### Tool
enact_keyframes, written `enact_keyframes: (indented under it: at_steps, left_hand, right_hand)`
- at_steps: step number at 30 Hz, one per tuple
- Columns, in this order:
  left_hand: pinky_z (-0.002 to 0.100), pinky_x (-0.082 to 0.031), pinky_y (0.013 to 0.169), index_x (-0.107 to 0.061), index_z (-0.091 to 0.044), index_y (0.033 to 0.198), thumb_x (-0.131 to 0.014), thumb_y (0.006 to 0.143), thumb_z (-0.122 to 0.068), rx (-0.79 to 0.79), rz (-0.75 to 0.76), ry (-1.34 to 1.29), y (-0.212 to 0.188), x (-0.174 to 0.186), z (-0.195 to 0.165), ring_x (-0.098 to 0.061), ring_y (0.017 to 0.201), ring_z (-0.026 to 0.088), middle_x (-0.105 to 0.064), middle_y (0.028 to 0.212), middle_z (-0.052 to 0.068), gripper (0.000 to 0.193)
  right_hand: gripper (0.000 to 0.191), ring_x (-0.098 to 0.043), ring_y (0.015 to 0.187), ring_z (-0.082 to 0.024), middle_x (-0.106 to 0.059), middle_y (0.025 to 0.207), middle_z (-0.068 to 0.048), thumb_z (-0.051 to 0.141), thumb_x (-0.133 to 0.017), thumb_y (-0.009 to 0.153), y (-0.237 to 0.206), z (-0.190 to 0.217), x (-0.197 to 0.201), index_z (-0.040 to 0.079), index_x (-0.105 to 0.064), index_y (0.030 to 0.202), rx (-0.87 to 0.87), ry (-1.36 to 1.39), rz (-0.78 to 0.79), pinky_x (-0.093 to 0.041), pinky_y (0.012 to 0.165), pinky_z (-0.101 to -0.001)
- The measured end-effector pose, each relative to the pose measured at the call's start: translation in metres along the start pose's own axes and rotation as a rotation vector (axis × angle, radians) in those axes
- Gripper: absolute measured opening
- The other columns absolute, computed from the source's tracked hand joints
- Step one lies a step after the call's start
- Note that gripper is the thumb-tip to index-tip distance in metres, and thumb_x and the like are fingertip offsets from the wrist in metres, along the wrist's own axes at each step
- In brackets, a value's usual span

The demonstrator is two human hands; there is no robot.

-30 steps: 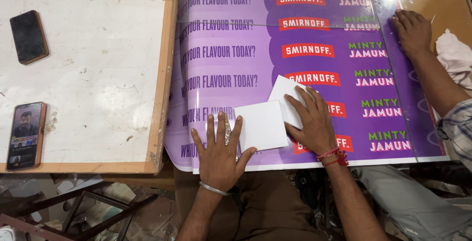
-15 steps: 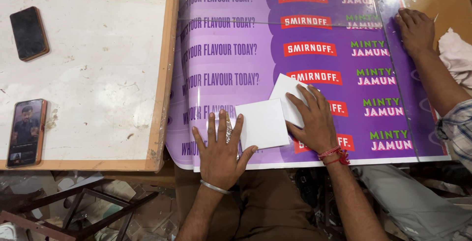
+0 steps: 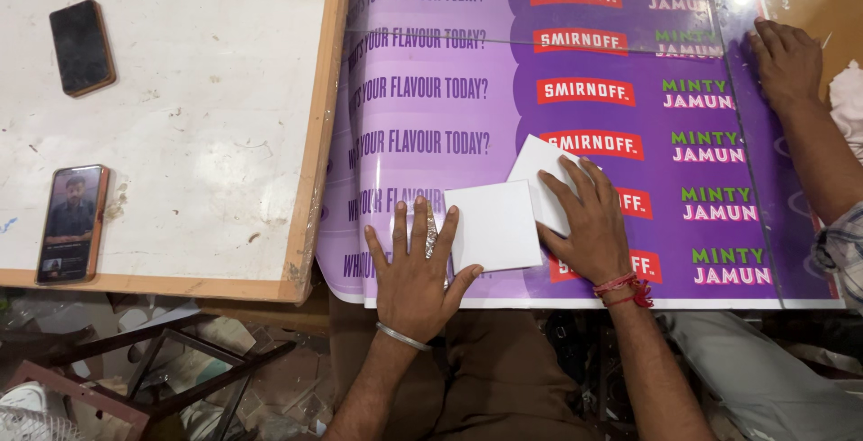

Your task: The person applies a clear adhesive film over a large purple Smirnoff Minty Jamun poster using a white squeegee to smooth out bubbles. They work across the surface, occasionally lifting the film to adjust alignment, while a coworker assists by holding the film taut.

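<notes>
Almost nothing has shifted over the last second: both of the person's hands sit where they sat, so the work looks like steady pressing down rather than a stroke across the surface. The left hand [image 3: 415, 270] lies flat on the purple printed sheet [image 3: 431, 117], fingers spread wide and straight, gripping nothing, with its thumb touching the near edge of a white square card [image 3: 493, 227] just at its 3 o'clock. The right hand [image 3: 589, 225] lies palm down with its fingers loosely fanned, resting on a second white card [image 3: 538, 171] that juts out toward 11 o'clock from under them; it presses rather than grasps, and the two cards overlap or touch where they meet. The sheet hangs over the front edge of the work surface near the person's lap, its left margin curling up against the wooden rim of a white board [image 3: 198, 135] at 9 o'clock. On that board lie a dark phone [image 3: 81, 47] and, nearer, a lit phone [image 3: 72, 223]. At 2 o'clock another person's hand [image 3: 787, 63] rests flat on the far right of the sheet, as before, so the sheet seems held taut from both sides.
</notes>
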State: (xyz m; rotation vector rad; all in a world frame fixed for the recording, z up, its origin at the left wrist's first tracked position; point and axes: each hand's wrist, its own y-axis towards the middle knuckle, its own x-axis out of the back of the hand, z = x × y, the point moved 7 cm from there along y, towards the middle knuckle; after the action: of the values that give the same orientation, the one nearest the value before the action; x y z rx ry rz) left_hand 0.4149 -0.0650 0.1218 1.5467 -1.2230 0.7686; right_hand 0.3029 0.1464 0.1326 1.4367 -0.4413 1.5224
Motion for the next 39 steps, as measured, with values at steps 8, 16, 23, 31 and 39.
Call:
enact_keyframes:
  at_steps: [8, 16, 23, 31, 39]
  left_hand:
    - [0.075, -0.001, 0.117, -0.037, -0.019, 0.16, -0.045, 0.098, -0.068, 0.005, -0.003, -0.008, -0.0035, 0.0009, 0.0032, -0.019, 0.154, 0.045, -0.029, 0.165, 0.024, 0.079]
    - [0.076, -0.001, 0.116, -0.036, -0.019, 0.16, -0.046, 0.098, -0.067, 0.009, 0.015, -0.019, -0.0048, 0.0017, 0.0035, -0.018, 0.154, 0.046, -0.028, 0.165, 0.024, 0.079]
    - [0.076, 0.0, 0.116, -0.036, -0.019, 0.16, -0.045, 0.098, -0.068, 0.005, 0.012, -0.009, -0.0056, 0.0008, 0.0036, -0.017, 0.154, 0.046, -0.027, 0.165, 0.024, 0.079]
    - [0.075, 0.0, 0.117, -0.036, -0.019, 0.159, -0.044, 0.097, -0.069, 0.003, 0.007, 0.007, -0.0054, -0.0027, 0.0036, -0.017, 0.154, 0.045, -0.027, 0.164, 0.024, 0.08]
    - [0.075, -0.001, 0.117, -0.036, -0.019, 0.159, -0.044, 0.098, -0.069, 0.006, 0.006, 0.005, -0.0053, -0.0031, 0.0034, -0.018, 0.154, 0.045, -0.028, 0.164, 0.024, 0.08]
  right_hand:
    - [0.078, -0.033, 0.148, -0.037, -0.044, 0.157, -0.012, 0.037, -0.084, 0.075, -0.0011, 0.0008, -0.0044, 0.018, -0.056, 0.145, -0.008, -0.022, 0.024, -0.034, 0.119, -0.0564]
    - [0.079, -0.033, 0.149, -0.035, -0.044, 0.157, -0.011, 0.034, -0.085, 0.074, -0.003, 0.0016, -0.0043, 0.019, -0.056, 0.145, -0.028, -0.018, 0.038, -0.034, 0.12, -0.0553]
    - [0.079, -0.033, 0.148, -0.035, -0.044, 0.157, -0.011, 0.035, -0.085, 0.073, -0.0037, 0.0011, -0.0045, 0.019, -0.055, 0.145, -0.021, -0.023, 0.034, -0.034, 0.119, -0.0552]
    - [0.079, -0.032, 0.149, -0.035, -0.043, 0.157, -0.011, 0.037, -0.085, 0.074, -0.0041, 0.0002, -0.0042, 0.018, -0.055, 0.145, -0.009, -0.021, 0.024, -0.034, 0.12, -0.0559]
    - [0.078, -0.032, 0.149, -0.035, -0.044, 0.157, -0.012, 0.037, -0.084, 0.075, -0.0035, 0.001, -0.0036, 0.018, -0.056, 0.145, -0.013, -0.019, 0.022, -0.034, 0.119, -0.0556]
